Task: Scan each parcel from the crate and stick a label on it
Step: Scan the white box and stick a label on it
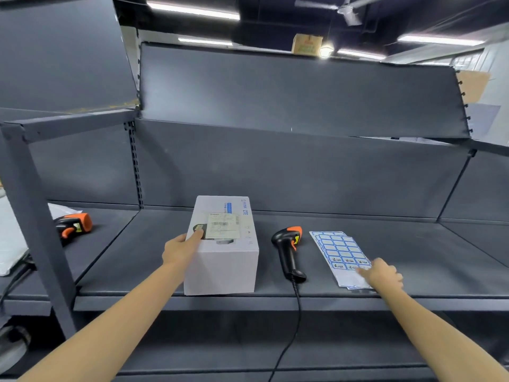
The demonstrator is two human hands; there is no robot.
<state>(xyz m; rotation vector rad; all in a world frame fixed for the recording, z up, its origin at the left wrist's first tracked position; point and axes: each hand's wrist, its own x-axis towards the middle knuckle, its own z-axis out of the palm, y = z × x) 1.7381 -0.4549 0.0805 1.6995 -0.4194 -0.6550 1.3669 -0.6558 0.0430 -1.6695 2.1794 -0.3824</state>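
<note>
A white parcel box (223,260) with a shipping slip on top stands on the dark shelf (413,244). My left hand (180,250) holds its left top edge, thumb lying on the top face. To the right of the box lies a black and orange barcode scanner (289,249), its cable hanging over the shelf's front edge. Further right lie blue-bordered label sheets (340,252). My right hand (382,274) is on the near corner of the sheets, fingers bent at a label; whether it pinches one is hidden.
A second orange and black scanner (73,226) lies on the left shelf section beyond a grey upright post (35,230). White packaging (11,238) sits at the far left. A grey back panel rises behind the shelf.
</note>
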